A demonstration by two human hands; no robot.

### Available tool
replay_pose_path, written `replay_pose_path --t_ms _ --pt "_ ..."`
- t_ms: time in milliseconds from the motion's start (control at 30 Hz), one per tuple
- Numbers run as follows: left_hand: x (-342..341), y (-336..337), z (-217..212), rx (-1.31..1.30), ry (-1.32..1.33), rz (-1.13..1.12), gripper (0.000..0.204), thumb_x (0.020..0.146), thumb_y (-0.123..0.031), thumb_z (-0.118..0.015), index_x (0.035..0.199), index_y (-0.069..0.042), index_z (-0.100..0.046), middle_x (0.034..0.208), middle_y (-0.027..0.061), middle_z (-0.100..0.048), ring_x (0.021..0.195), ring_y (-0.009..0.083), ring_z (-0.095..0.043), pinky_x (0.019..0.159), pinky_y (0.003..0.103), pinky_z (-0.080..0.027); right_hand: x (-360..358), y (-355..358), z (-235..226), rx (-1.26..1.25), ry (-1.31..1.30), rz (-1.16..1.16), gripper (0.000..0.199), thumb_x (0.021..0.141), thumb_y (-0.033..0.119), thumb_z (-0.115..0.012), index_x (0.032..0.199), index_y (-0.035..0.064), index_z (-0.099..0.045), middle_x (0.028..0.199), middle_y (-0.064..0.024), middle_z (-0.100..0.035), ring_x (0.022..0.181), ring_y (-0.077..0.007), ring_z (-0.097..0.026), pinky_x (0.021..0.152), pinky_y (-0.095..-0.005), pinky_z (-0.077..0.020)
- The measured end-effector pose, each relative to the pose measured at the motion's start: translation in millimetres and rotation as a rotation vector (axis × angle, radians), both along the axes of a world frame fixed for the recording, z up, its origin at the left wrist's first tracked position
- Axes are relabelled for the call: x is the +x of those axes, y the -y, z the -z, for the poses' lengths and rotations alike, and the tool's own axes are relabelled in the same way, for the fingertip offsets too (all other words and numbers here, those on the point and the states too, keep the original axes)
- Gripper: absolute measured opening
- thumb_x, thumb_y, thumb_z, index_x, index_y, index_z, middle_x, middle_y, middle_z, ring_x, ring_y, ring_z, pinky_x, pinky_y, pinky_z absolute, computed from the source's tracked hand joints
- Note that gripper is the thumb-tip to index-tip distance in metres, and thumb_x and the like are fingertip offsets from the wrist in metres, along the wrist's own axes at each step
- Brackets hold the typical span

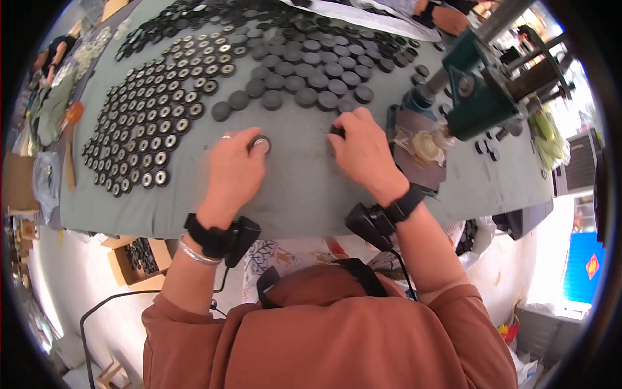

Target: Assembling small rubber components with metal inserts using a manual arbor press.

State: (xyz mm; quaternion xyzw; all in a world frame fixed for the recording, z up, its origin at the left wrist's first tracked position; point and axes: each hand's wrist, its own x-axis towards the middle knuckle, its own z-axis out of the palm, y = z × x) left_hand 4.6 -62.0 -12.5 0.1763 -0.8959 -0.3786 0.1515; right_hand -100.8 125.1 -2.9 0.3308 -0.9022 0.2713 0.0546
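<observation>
My left hand (234,167) is closed on a small black round cap with a metal ring (260,144), held low over the grey-green table. My right hand (364,152) pinches a dark round piece (337,131), mostly hidden by the fingers, just left of the press. Ahead of both hands lies a cluster of plain black discs (306,97). To the left, caps with silver metal rings (152,104) stand in slanting rows, ring side up.
A green bench press (476,91) stands at the right of the table (194,211). An orange-headed mallet (72,115) lies along the left edge. Below is a cardboard box of black parts (139,259). Another person's arm (447,18) shows at the far side.
</observation>
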Motion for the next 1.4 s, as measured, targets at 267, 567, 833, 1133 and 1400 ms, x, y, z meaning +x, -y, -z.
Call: replay_pose_path --t_ms 267,567,833,1133,1400 --pt "1.3 -7.0 -0.5 -0.177 -0.037 0.013 0.035 0.075 -0.012 -0.066 0.107 0.000 -0.058 0.100 0.0152 -0.053 0.069 0.0224 -0.058 0.065 0.032 -0.047 10.4 -0.4 -13.8 0.050 0.189 -0.200 0.015 0.074 0.005 -0.061 0.087 0.0001 -0.057 0.090 -0.0152 -0.050 0.084 -0.0347 -0.053 0.073 -0.0391 -0.0453" --pt "3.3 26.0 -0.4 -0.364 -0.053 -0.147 0.042 0.074 -0.021 -0.068 0.107 0.001 -0.056 0.093 0.0148 -0.055 0.066 0.0251 -0.057 0.064 0.034 -0.046 56.1 32.3 -9.6 -0.101 0.095 -0.711 0.024 0.065 0.004 -0.063 0.089 0.0012 -0.060 0.094 -0.0099 -0.053 0.090 -0.0273 -0.050 0.077 -0.0343 -0.0450" --pt "-9.3 74.3 3.1 -0.469 0.023 -0.196 0.046 0.073 -0.022 -0.068 0.111 -0.001 -0.055 0.096 0.0158 -0.055 0.076 0.0247 -0.056 0.072 0.035 -0.046 70.0 52.5 -3.7 -0.087 -0.028 -0.830 0.021 0.071 0.006 -0.057 0.091 0.0019 -0.059 0.095 -0.0087 -0.054 0.090 -0.0259 -0.050 0.077 -0.0344 -0.0426" --pt "-19.5 73.9 -2.4 -0.452 0.085 -0.119 0.034 0.072 -0.024 -0.069 0.098 -0.003 -0.061 0.087 0.0126 -0.056 0.082 0.0269 -0.054 0.071 0.035 -0.045 32.7 76.5 1.1 -0.072 -0.216 -0.342 0.022 0.069 0.008 -0.061 0.088 0.0006 -0.054 0.088 -0.0117 -0.052 0.086 -0.0277 -0.050 0.068 -0.0335 -0.0468" --pt "16.6 48.8 -32.6 -0.238 0.101 -0.053 0.050 0.067 -0.020 -0.073 0.110 -0.001 -0.055 0.089 0.0104 -0.054 0.079 0.0192 -0.052 0.064 0.031 -0.044 27.2 88.3 21.0 -0.074 -0.141 -0.369 0.024 0.065 0.010 -0.065 0.085 0.0005 -0.054 0.089 -0.0139 -0.051 0.089 -0.0299 -0.049 0.074 -0.0361 -0.0453"
